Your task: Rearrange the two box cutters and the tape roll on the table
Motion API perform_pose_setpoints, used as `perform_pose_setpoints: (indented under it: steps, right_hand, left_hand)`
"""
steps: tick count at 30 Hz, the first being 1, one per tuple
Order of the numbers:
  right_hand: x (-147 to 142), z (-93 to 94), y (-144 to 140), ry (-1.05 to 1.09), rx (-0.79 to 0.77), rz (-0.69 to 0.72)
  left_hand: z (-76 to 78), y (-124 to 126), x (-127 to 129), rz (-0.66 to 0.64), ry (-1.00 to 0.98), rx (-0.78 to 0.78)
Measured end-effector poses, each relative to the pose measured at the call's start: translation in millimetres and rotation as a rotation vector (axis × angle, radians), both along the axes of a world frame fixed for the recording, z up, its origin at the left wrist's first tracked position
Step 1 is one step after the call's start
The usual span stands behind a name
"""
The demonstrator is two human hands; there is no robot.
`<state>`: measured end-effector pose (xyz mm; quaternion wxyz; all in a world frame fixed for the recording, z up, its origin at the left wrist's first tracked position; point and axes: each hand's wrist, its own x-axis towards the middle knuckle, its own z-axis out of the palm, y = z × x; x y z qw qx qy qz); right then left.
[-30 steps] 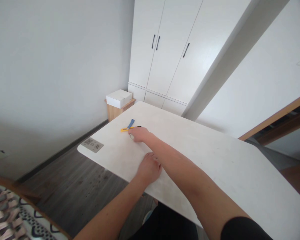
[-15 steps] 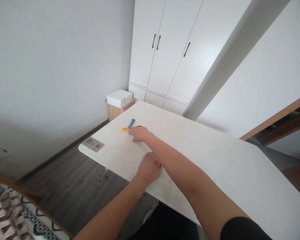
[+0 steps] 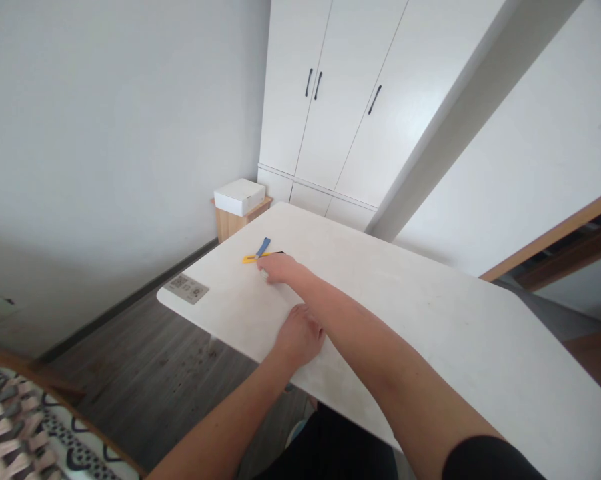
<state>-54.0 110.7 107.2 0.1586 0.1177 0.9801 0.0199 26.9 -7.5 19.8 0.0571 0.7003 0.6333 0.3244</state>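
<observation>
I am reaching my right hand (image 3: 279, 268) far out across the white table (image 3: 430, 320), and it is lying knuckles-up over a small pale thing (image 3: 264, 274) that is peeking out at its near-left edge; the fingers are curling down over it, but I cannot tell whether they are actually clamping it. Just beyond the hand a yellow and blue cutter (image 3: 258, 254) is lying flat on the tabletop, with a dark object (image 3: 279, 253) showing beside it at the fingertips. My left hand (image 3: 299, 337) is resting palm-down near the table's near edge, fingers loosely bent and together, holding nothing. A grey label (image 3: 186, 289) is sitting at the table's left corner. Past the table a white box (image 3: 239, 196) is standing on a small wooden stand (image 3: 229, 223), in front of the white wardrobe (image 3: 340, 100).
</observation>
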Motion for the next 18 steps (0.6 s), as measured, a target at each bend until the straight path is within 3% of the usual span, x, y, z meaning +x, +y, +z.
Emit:
perform_pose_setpoints:
  steps: [13,16,18]
  right_hand:
    - [-3.1,-3.5,-0.2,-0.006,-0.020,-0.033]
    - [12.7,-0.9,5.3,0.012,-0.017,-0.118]
    - [42.3,2.9,16.6,0.029,0.004,-0.212]
  left_hand:
    - [2.5,0.6,-0.9,-0.001,0.000,0.001]
    - [4.2,-0.3,-2.7,-0.014,0.019,-0.006]
    - [5.0,-0.9,-3.7,-0.012,0.047,-0.006]
